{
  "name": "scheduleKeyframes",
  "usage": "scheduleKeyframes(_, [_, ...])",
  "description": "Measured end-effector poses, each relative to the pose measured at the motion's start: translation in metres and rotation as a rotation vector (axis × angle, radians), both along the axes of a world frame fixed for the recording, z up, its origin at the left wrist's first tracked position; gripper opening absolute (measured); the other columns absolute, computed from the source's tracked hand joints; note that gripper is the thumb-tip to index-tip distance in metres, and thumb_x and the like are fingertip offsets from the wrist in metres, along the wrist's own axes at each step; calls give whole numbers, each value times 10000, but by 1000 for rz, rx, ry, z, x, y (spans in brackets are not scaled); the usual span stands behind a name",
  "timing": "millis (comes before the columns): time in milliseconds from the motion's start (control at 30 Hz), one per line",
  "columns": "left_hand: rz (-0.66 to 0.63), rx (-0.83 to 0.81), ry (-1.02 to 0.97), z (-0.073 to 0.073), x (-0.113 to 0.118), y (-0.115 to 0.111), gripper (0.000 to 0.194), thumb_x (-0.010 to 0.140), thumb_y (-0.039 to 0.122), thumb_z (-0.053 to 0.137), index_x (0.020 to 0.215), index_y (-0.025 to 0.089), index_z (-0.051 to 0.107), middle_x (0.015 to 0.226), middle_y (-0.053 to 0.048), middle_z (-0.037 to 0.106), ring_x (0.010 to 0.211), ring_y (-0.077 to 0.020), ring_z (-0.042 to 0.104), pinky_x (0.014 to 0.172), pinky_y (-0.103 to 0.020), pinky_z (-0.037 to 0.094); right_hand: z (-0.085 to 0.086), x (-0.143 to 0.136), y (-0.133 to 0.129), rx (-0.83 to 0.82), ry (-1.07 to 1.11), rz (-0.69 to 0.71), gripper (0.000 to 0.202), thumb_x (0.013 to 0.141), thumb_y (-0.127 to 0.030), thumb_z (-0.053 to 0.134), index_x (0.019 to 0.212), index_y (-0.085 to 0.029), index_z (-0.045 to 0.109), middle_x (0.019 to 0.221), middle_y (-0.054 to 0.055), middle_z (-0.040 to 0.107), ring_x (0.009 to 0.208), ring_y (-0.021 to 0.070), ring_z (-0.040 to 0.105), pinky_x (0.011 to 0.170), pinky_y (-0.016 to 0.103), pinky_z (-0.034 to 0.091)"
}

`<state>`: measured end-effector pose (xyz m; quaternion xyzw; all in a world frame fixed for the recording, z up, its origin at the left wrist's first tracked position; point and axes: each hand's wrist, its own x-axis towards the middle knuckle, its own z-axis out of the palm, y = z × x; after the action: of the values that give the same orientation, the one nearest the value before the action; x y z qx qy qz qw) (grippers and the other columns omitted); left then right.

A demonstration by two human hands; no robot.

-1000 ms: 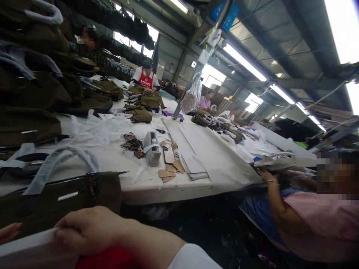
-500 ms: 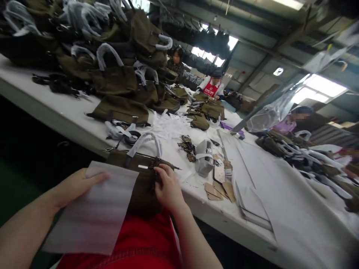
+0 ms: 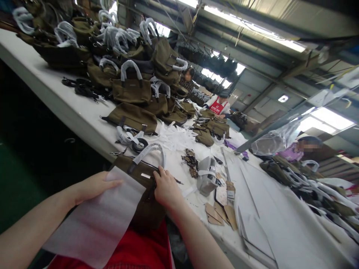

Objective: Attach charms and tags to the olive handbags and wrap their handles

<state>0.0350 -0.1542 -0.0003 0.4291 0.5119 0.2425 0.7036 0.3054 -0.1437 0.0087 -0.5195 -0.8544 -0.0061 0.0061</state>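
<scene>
My left hand (image 3: 94, 186) is closed, pinching the upper edge of a white translucent foam sheet (image 3: 95, 220) between thumb and fingers. The sheet hangs down over my red apron and covers part of an olive handbag (image 3: 148, 209). That handbag leans at the table edge in front of me, its handles (image 3: 151, 149) wrapped in white and a small metal plate on its front. My right hand (image 3: 168, 186) grips the bag's top edge beside a handle base, with the fingers curled over it. What lies beneath those fingers is hidden.
Olive handbags (image 3: 131, 89) are heaped at the back left. White wrapping strips (image 3: 176, 136), a patterned scarf (image 3: 190, 162), a grey holder (image 3: 206, 175), brown card tags (image 3: 221, 215) and a phone (image 3: 221, 196) lie on the white table (image 3: 283, 209). Several co-workers sit farther off.
The head view has shifted, so the scene sits lower and further right. My right hand has moved up onto the bag's top edge. The sheet stays in my left hand.
</scene>
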Motion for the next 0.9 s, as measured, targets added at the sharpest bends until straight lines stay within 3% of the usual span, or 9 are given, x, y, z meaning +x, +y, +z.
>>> scheduleKeyframes(100, [10,-19,-34,-1,3,-1,599,674,552,761,1054,95,692,962,-109,760,907,-296,697,800,-335,531,-1,-6,1,-14,-68,-13,517,757,-139,565,1269,-77,530,1443,217,417,1108,295,538,876,387,515])
scheduleKeyframes(233, [30,-45,-73,4,12,1,594,638,528,794,1026,86,711,945,-119,761,878,-294,694,790,-349,533,-6,-6,-2,16,-145,-27,396,841,-104,489,1229,-39,544,1407,258,452,1060,281,586,812,356,542])
scheduleKeyframes(400, [-34,-55,-107,5,26,6,574,665,489,787,1057,78,707,978,-136,754,899,-299,689,819,-370,527,-5,13,2,11,-135,57,355,910,-87,402,1221,-71,573,1421,190,476,1096,251,596,887,345,528])
scheduleKeyframes(567, [-92,-17,-80,-5,33,8,556,694,491,762,1058,75,705,987,-130,754,912,-296,691,808,-340,528,3,27,11,-108,-25,61,380,871,-74,466,1212,-155,612,1406,103,508,1158,198,572,1008,303,459])
scheduleKeyframes(633, [-107,-16,-82,-8,36,8,552,676,500,772,1037,86,718,977,-118,758,904,-290,696,781,-313,531,4,21,11,-83,-31,41,390,857,-77,473,1219,-141,605,1372,130,524,1131,218,584,966,323,490])
scheduleKeyframes(800, [-105,-56,-129,-9,38,3,530,671,486,781,1019,91,727,983,-131,755,878,-288,701,787,-325,531,-3,-12,6,2,-174,-56,318,877,-46,394,1086,-27,635,1165,269,587,930,269,638,682,343,568])
scheduleKeyframes(900, [-107,-90,-154,-10,33,-2,539,674,498,777,1040,106,716,984,-122,756,892,-290,701,802,-339,532,-4,-23,12,-28,-161,-60,333,878,-9,361,1052,14,644,1106,304,605,929,289,654,669,346,561])
